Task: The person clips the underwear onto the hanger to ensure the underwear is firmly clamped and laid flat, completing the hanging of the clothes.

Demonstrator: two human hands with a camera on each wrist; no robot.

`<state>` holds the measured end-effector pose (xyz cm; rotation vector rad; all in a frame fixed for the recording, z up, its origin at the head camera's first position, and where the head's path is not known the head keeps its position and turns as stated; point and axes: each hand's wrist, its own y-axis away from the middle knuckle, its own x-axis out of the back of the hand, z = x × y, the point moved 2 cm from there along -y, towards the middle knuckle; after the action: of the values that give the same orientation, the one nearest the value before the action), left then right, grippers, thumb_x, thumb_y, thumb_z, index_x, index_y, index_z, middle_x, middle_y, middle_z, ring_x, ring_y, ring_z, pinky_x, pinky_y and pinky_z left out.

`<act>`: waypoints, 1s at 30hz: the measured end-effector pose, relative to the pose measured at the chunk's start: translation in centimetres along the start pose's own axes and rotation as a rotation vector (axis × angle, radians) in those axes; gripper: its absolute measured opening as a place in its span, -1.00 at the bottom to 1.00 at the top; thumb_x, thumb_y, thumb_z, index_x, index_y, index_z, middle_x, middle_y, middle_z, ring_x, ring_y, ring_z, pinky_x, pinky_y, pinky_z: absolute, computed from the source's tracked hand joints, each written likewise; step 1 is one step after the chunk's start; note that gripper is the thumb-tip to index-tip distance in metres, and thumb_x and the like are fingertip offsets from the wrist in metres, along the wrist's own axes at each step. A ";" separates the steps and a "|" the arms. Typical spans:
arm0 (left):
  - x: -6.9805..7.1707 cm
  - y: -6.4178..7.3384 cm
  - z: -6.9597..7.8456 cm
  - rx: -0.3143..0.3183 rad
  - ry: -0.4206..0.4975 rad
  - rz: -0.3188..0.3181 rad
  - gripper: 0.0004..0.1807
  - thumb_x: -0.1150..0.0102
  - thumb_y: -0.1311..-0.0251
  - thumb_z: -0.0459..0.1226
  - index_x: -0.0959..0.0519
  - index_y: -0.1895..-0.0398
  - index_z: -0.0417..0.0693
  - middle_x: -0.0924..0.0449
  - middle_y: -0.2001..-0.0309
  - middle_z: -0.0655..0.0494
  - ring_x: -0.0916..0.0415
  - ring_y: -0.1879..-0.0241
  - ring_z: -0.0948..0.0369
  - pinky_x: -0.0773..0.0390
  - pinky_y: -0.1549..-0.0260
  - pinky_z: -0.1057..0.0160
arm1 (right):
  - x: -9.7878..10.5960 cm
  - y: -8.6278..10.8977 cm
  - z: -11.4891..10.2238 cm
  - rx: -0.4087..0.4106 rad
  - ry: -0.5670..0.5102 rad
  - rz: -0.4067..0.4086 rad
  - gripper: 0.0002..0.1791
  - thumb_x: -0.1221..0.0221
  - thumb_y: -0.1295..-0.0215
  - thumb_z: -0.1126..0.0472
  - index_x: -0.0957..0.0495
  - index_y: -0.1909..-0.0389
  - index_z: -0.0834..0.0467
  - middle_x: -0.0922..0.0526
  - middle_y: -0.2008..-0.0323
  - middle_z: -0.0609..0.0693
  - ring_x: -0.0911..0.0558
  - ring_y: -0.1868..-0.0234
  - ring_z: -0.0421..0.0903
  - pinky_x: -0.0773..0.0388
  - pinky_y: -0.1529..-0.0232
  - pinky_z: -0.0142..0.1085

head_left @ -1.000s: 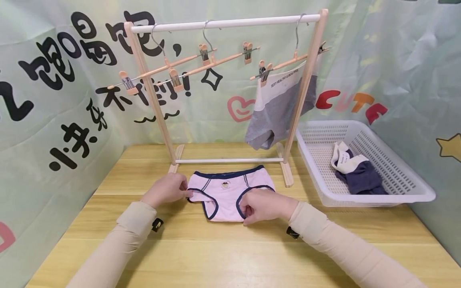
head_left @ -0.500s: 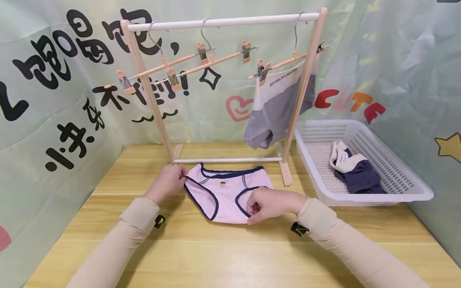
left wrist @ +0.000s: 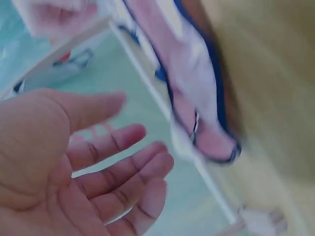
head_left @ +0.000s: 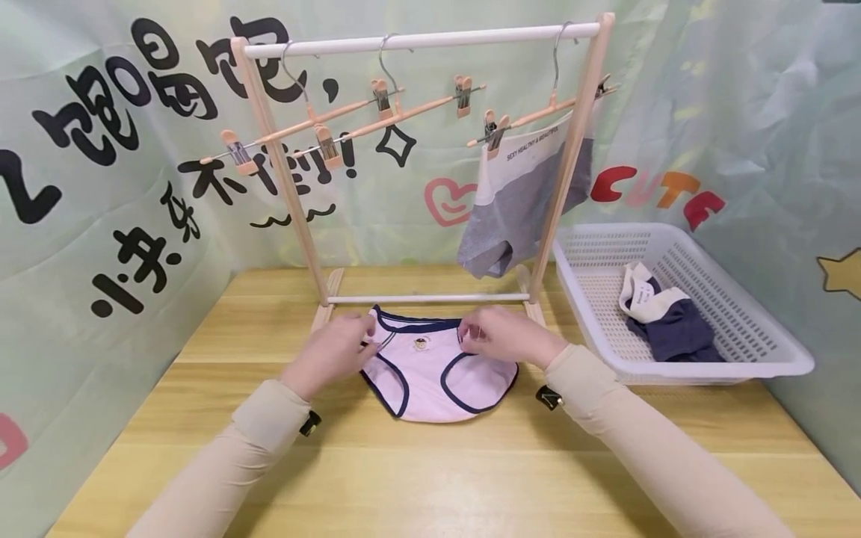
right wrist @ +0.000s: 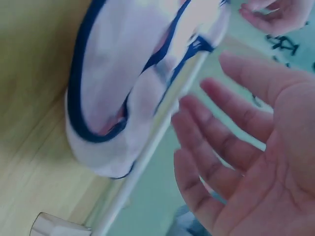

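Pink underpants (head_left: 430, 381) with navy trim and a small printed figure lie on the wooden table, waistband toward the rack. Over their left side is my left hand (head_left: 332, 353), overlapping the fabric in the head view. The left wrist view shows that hand (left wrist: 108, 162) apart from the cloth, fingers loosely bent around nothing. My right hand (head_left: 507, 336) hovers by the right end of the waistband. In the right wrist view its fingers (right wrist: 211, 137) are relaxed, spread a little and hold nothing, with the underpants beside them.
Behind stands a wooden rack (head_left: 296, 202) with a white top rail (head_left: 430, 42). Two bare clip hangers (head_left: 410, 112) hang on it, and a third carries grey-and-white underpants (head_left: 514, 202). To the right, a white basket (head_left: 578, 314) holds dark-blue cloth (head_left: 673, 329) with a cream band.
My left hand has let go of the underpants' left edge and moved right. My right hand has left the right leg opening and risen toward the waistband. The underpants' left side was pulled outward.
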<state>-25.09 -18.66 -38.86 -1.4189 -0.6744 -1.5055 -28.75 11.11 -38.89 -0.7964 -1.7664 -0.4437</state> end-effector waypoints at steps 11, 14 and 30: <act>-2.7 0.8 0.4 0.059 -0.051 -0.244 -0.32 -0.51 -0.21 0.17 -0.66 -0.09 -0.22 -0.70 -0.04 -0.17 -0.67 -0.05 -0.08 -0.67 -0.13 -0.13 | -1.5 -1.1 2.9 -0.074 0.155 -0.077 -0.68 -0.38 -0.42 0.12 -0.77 -0.07 0.20 -0.81 0.01 0.08 -0.78 0.00 0.02 -0.71 -0.15 -0.05; -1.2 0.6 0.5 0.040 0.003 -0.316 -0.43 -0.51 -0.23 0.12 -0.67 0.02 -0.19 -0.71 0.09 -0.06 -0.64 0.06 0.01 -0.67 -0.05 -0.07 | -1.1 -1.2 3.1 -0.090 0.135 -0.071 -0.74 -0.38 -0.44 0.09 -0.79 0.01 0.16 -0.81 0.10 0.01 -0.76 0.09 -0.04 -0.72 -0.07 -0.07; -0.8 -4.8 -3.5 -0.054 -0.041 -0.302 -0.87 -0.41 -0.29 -0.33 -0.74 0.12 -0.08 -0.73 0.08 -0.07 -0.63 0.06 0.02 -0.64 -0.04 -0.05 | -0.9 -2.6 4.3 -0.199 0.297 0.037 -0.93 -0.36 -0.36 0.20 -0.79 0.20 0.03 -0.73 0.16 0.09 -0.70 0.03 0.20 -0.69 0.04 0.08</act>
<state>-30.98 -19.48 -39.27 -1.4390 -0.9120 -1.7412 -33.37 11.79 -40.98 -0.8530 -1.4449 -0.6839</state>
